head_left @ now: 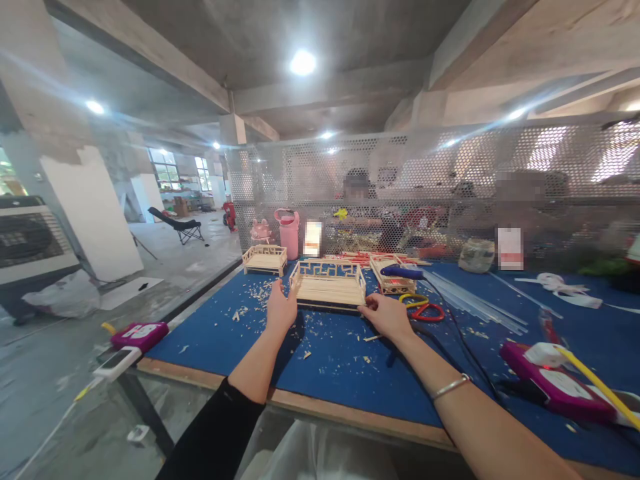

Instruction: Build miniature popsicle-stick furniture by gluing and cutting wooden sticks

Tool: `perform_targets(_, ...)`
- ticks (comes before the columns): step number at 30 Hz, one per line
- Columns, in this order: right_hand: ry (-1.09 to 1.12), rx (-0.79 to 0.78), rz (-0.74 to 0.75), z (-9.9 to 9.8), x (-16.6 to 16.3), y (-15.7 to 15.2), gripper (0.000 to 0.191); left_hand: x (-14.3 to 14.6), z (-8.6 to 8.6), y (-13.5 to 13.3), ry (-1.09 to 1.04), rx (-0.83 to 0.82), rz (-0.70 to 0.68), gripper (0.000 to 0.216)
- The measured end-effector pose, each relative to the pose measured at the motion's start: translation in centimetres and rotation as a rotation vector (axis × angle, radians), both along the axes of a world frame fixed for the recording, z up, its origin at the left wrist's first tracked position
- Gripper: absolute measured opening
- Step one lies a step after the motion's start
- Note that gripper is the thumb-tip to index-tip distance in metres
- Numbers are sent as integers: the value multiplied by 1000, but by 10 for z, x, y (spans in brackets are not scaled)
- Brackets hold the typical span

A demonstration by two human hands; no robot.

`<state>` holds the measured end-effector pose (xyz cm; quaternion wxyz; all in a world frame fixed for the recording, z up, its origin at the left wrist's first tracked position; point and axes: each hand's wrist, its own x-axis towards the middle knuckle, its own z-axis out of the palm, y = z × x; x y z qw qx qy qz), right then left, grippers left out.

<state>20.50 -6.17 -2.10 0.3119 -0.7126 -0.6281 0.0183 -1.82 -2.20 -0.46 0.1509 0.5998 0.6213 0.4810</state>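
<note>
While pinching the near right corner of a miniature slatted wooden bench (327,295) narrowly between thumb and fingers of the right hand (390,315), resting the left hand (281,309) against its left end; cannot tell whether closed on it. Set at the clock's centre, railed with angular openwork, on a flat blue tabletop (215,343) strewn with pale, flaky wood shavings (260,293). Toward ten o'clock, another railed wooden bench (265,260). Between two and three, a blue corded tool (404,272) over a slatted wooden frame (393,283). Just past three, loop-handled scissors (442,312) beside straight translucent plastic rods (475,303).
</note>
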Motion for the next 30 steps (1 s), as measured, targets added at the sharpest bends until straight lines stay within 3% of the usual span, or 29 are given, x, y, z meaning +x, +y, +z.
perform_targets(3, -30, -29, -12, 2, -3, -2, 18, 0, -1, -1, 36, -77, -90, 31)
perform_targets(7, -64, -37, -10, 3, -5, -5, 21, -2, -1, -2, 57, -46, -144, 23)
perform_targets(14, -21, 17, 7, 7, -7, -12, 25, -2, -3, 5, -269, 89, -217, 29)
perform_targets(17, -30, -6, 5, 5, -9, -13, 22, -4, -1, 9, -217, 42, -101, 27)
perform_targets(21, -3, -70, -12, 3, -12, -14, 15, -23, 15, 31, -178, 48, 84, 33)
perform_targets(26, 234, -42, 45, 4, -16, -20, 45, -71, 34, 80, -127, 7, 276, 37)
perform_targets(30, 441, -31, 100, 7, -22, -23, 48, -101, 39, 119, -130, -63, 376, 36)
